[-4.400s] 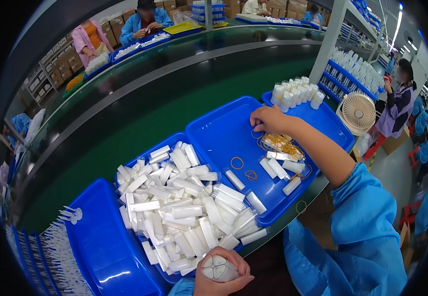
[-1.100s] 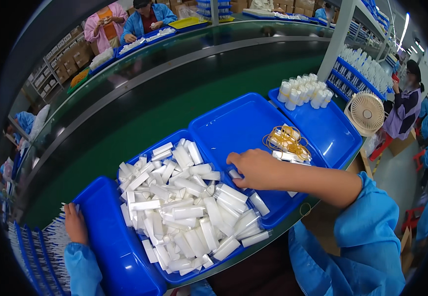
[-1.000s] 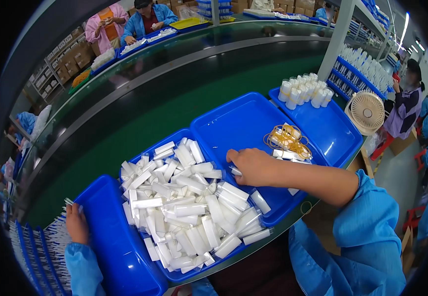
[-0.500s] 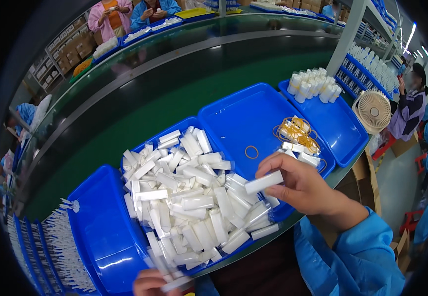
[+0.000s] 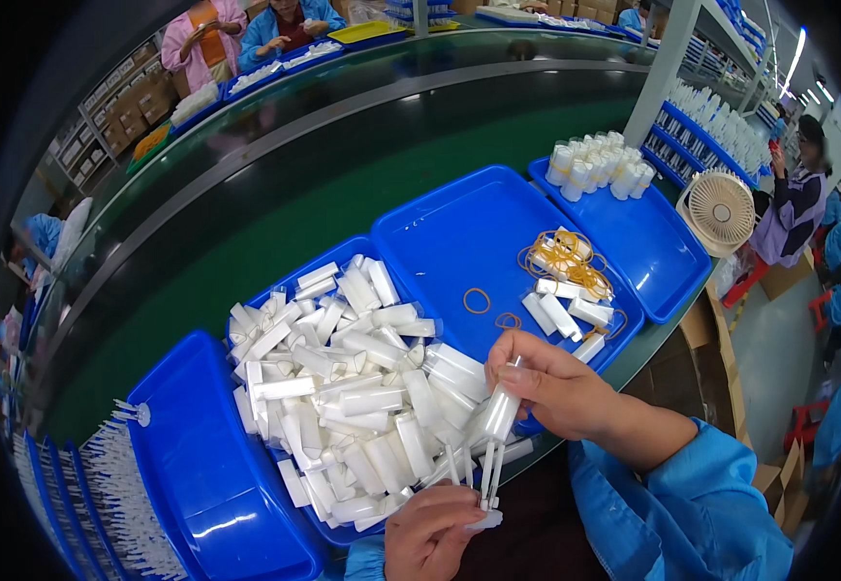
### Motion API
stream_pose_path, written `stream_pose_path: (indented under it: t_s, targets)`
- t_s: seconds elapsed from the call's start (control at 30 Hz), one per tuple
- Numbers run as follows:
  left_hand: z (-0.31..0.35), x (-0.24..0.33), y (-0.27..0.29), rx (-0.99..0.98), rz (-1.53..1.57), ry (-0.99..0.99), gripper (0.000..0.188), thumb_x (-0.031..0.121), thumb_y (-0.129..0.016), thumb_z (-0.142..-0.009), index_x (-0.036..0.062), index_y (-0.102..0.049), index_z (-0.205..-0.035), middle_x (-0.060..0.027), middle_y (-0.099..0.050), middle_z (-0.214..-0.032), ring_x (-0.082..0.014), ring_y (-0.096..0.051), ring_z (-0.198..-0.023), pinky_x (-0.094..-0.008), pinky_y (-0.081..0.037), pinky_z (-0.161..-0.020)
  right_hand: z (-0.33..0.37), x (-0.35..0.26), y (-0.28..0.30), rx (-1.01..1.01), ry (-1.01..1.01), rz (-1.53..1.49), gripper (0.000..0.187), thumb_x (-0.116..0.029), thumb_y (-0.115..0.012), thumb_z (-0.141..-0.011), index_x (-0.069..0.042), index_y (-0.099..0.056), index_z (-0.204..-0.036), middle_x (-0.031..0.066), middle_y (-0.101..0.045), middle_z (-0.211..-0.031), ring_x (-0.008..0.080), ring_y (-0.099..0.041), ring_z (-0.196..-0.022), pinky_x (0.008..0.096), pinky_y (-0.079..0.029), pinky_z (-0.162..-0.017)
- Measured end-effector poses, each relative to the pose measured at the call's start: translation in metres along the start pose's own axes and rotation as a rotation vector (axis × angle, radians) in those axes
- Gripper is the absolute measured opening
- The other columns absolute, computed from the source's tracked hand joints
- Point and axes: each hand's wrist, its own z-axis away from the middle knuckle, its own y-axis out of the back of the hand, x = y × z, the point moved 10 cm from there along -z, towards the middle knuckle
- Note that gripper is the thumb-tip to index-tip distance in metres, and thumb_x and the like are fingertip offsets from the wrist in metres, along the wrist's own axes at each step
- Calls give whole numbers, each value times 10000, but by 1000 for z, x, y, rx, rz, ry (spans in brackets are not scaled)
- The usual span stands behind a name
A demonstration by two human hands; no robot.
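Observation:
My right hand (image 5: pixel 561 392), closed, pinches a white block in clear film (image 5: pixel 501 412), tilted with its lower end toward my left hand. Below it, my left hand (image 5: pixel 435 533) grips the base of a white plastic piece with thin prongs (image 5: pixel 489 474). The prongs point up to the block's lower end; whether they enter it I cannot tell. Beside both hands, a heap of white film-wrapped blocks (image 5: pixel 362 397) fills a blue tray. More white blocks (image 5: pixel 558 315) and tan rubber bands (image 5: pixel 566 261) lie in the blue tray (image 5: pixel 440 232) beyond my right hand.
At left, a blue tray (image 5: pixel 188 445) stands beside racks of white pronged pieces (image 5: pixel 120 494). Banded white bundles (image 5: pixel 600 165) sit in the far right tray, near a beige fan (image 5: pixel 719 213). A green conveyor belt (image 5: pixel 246 232) runs behind. Co-workers stand across it and at right.
My left hand has come right from the lower left, bringing the pronged piece beneath my right hand. The block in my right hand has turned from nearly level to steeply tilted.

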Motion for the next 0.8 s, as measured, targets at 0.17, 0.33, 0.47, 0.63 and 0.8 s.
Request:
stream_pose_path:
  t_s: [0.17,0.33,0.47,0.63,0.8]
  targets:
    - [2,-9,1,54,43,46,109,6,-647,-788,27,-594,-881,-127,-605,-894,-246,-586,-834,-310,-469,-722,2,2,0,0,-85,-96,158,-240,-472,-946,-85,-463,-975,-11,-447,-804,57,-377,-700,210,-322,-617]
    - [-1,-9,0,23,1,29,100,-2,-631,-793,29,-593,-880,-124,-615,-876,-254,-591,-832,-328,-474,-730,11,-19,3,19,15,461,183,-246,-484,-941,-68,-472,-981,-2,-481,-778,61,-425,-678,219,-342,-592]
    - [-3,-3,-4,-65,-24,-61,81,-9,-631,-781,36,-612,-846,-124,-630,-851,-271,-611,-797,-347,-483,-731,17,-42,-12,-89,293,675,191,-239,-467,-947,-50,-455,-972,-1,-496,-732,62,-436,-622,223,-344,-547]
    - [4,-7,-12,-146,-32,-41,80,-16,-645,-749,48,-644,-797,-124,-635,-834,-279,-628,-772,-352,-500,-698,29,-37,-14,-112,139,662,163,-199,-459,-945,-37,-445,-951,16,-486,-694,77,-432,-592,232,-350,-534]
    - [14,-19,-14,-165,-69,-39,82,-13,-654,-746,43,-634,-804,-129,-635,-824,-282,-627,-748,-349,-501,-664,39,-30,-19,-155,93,623,154,-191,-455,-946,-38,-438,-950,15,-482,-673,84,-426,-568,244,-353,-520]
